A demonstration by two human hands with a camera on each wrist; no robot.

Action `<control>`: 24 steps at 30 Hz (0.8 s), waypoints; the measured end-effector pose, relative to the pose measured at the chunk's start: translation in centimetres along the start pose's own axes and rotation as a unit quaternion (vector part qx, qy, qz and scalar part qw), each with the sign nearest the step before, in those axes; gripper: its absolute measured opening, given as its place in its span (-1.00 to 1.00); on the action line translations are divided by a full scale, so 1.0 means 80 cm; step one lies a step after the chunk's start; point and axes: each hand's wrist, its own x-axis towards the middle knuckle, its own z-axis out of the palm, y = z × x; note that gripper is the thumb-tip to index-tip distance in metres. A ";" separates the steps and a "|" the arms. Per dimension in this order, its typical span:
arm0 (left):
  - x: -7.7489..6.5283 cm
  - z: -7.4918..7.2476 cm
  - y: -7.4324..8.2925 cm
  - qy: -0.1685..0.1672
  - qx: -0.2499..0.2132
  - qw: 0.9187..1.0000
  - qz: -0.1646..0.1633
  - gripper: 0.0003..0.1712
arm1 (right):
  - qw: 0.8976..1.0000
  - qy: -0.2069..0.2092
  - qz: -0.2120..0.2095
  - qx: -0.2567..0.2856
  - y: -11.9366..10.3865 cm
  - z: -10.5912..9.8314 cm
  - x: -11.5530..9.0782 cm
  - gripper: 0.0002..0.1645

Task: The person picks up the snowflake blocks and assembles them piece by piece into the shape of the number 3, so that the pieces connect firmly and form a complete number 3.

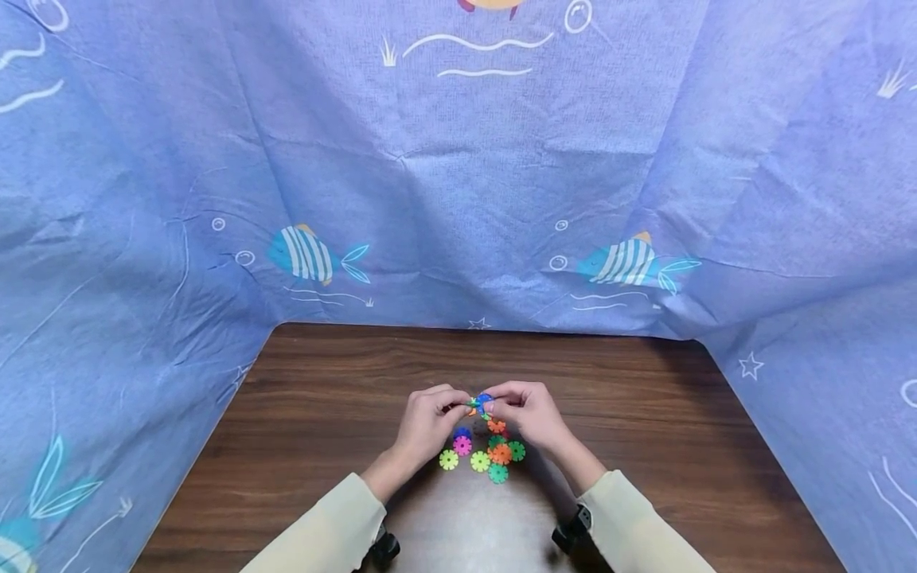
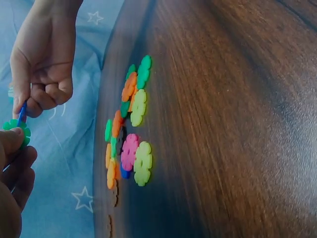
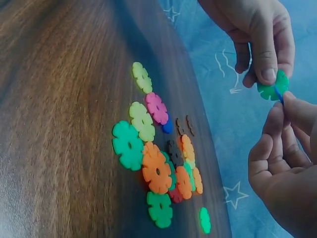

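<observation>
Above the loose pieces, my left hand (image 1: 424, 423) pinches a green flower-shaped interlocking disc (image 3: 267, 91) between thumb and fingers. My right hand (image 1: 536, 417) pinches a blue interlocking disc (image 1: 485, 403), which appears edge-on in both wrist views. The two discs meet at their rims, the blue one standing crosswise to the green one. In the right wrist view, the right hand's fingertips cover most of the blue disc.
Loose notched discs lie on the wooden table (image 1: 322, 398) below the hands, among them a pink disc (image 3: 157, 108), an orange disc (image 3: 157, 171), a yellow-green disc (image 2: 143, 163) and a black disc (image 3: 174, 152). A blue patterned cloth (image 1: 458, 199) hangs behind the table.
</observation>
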 end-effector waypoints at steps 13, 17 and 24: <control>-0.005 0.008 -0.004 -0.017 -0.044 0.997 -0.058 -0.87 | 0.999 -0.025 -0.014 -0.033 0.030 -0.024 0.000 -0.60; 0.002 0.007 -0.001 0.015 -0.082 0.993 -0.079 -0.91 | 0.992 0.046 -0.018 -0.113 0.048 -0.040 0.007 -0.67; 0.019 0.007 0.006 0.031 -0.131 0.986 -0.103 -0.91 | 0.946 0.073 -0.011 -0.315 0.084 -0.053 0.015 -0.76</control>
